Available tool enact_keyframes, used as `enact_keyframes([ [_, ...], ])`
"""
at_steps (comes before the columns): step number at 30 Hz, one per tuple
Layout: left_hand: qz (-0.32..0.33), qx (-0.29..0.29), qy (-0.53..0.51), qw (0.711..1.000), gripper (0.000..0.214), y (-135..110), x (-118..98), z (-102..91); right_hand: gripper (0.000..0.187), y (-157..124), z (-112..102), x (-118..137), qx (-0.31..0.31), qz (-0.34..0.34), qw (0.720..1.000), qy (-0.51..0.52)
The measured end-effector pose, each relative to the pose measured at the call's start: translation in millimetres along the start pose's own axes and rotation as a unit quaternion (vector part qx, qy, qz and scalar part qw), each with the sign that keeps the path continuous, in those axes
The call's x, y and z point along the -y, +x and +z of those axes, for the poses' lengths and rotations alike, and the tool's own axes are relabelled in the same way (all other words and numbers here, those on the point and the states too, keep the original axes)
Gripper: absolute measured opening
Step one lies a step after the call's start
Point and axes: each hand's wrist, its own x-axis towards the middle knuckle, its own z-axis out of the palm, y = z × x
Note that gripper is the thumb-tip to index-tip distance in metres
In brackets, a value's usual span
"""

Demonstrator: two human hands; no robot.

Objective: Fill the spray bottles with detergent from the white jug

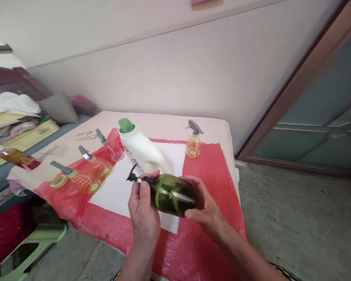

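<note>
Translucent green plastic pump bottle [172, 194] held sideways over table's near edge, right hand [206, 207] wrapped round its cylindrical body, left hand [143, 212] pinching black pump collar, glossy white jug [142, 150] behind on crinkly red sheet [204, 234], amber spray bottle [194, 141] near far edge

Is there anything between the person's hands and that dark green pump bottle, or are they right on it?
Nothing visible is in the way. Both hands are on the green pump bottle, held tilted above the table: the left hand grips the neck by the black pump, and the right hand wraps the base.
</note>
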Motion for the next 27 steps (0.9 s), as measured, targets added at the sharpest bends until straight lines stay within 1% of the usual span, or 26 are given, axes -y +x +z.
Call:
enact_keyframes([
  [1, 0.006, 0.002, -0.007, 1.0, 0.027, -0.2, -0.2, -0.4, 0.075, 0.6, -0.4, 0.7, 0.001, 0.028, 0.999, 0.025],
  [3, 0.02, 0.014, -0.017, 1.0, 0.027, -1.9, -0.6, -1.4, 0.07, 1.8, -2.4, 2.5, 0.006, 0.121, 0.99, 0.076],
  [4, 0.026, 0.023, -0.018, 0.999, 0.027, -3.2, -0.8, -1.8, 0.069, 2.3, -3.9, 3.1, 0.011, 0.176, 0.98, 0.089],
  [6, 0.036, 0.038, -0.012, 0.999, 0.028, -5.8, -1.0, -2.1, 0.074, 2.7, -7.4, 3.4, 0.035, 0.277, 0.955, 0.095],
  [7, 0.04, 0.043, -0.006, 0.998, 0.029, -6.7, -1.2, -2.1, 0.078, 2.6, -9.0, 3.1, 0.05, 0.312, 0.944, 0.097],
  [9, 0.045, 0.042, 0.004, 0.998, 0.029, -7.0, -1.6, -2.0, 0.082, 2.0, -11.4, 2.4, 0.074, 0.341, 0.931, 0.109],
  [10, 0.047, 0.039, 0.003, 0.998, 0.029, -6.1, -1.9, -2.0, 0.076, 1.7, -12.2, 2.3, 0.077, 0.337, 0.931, 0.119],
  [13, 0.053, 0.026, -0.013, 0.998, 0.027, -1.2, -3.0, -3.1, 0.044, 1.4, -13.4, 3.6, 0.051, 0.269, 0.953, 0.129],
  [14, 0.055, 0.024, -0.017, 0.998, 0.027, 0.5, -3.3, -3.7, 0.04, 1.6, -13.8, 4.4, 0.047, 0.253, 0.958, 0.128],
  [15, 0.055, 0.026, -0.018, 0.998, 0.027, 1.8, -3.5, -4.4, 0.042, 1.8, -14.2, 5.2, 0.051, 0.246, 0.959, 0.129],
  [18, 0.054, 0.054, -0.004, 0.997, 0.026, 2.2, -3.1, -6.3, 0.065, 2.7, -15.7, 6.3, 0.083, 0.265, 0.95, 0.141],
  [20, 0.06, 0.074, 0.016, 0.995, 0.026, 0.0, -2.2, -7.4, 0.073, 2.8, -16.5, 5.6, 0.081, 0.269, 0.949, 0.145],
  [22, 0.063, 0.085, 0.043, 0.993, 0.027, -2.8, -1.1, -8.1, 0.068, 2.1, -16.6, 4.5, 0.069, 0.267, 0.951, 0.14],
  [24, 0.065, 0.085, 0.061, 0.992, 0.027, -4.5, -0.3, -8.3, 0.057, 0.7, -15.6, 4.2, 0.046, 0.252, 0.957, 0.136],
  [26, 0.062, 0.079, 0.046, 0.994, 0.027, -4.5, 0.1, -7.4, 0.046, -0.9, -13.5, 5.4, 0.025, 0.221, 0.965, 0.137],
  [27, 0.06, 0.074, 0.03, 0.995, 0.026, -3.9, 0.1, -6.6, 0.044, -1.5, -12.1, 6.8, 0.025, 0.201, 0.969, 0.14],
])
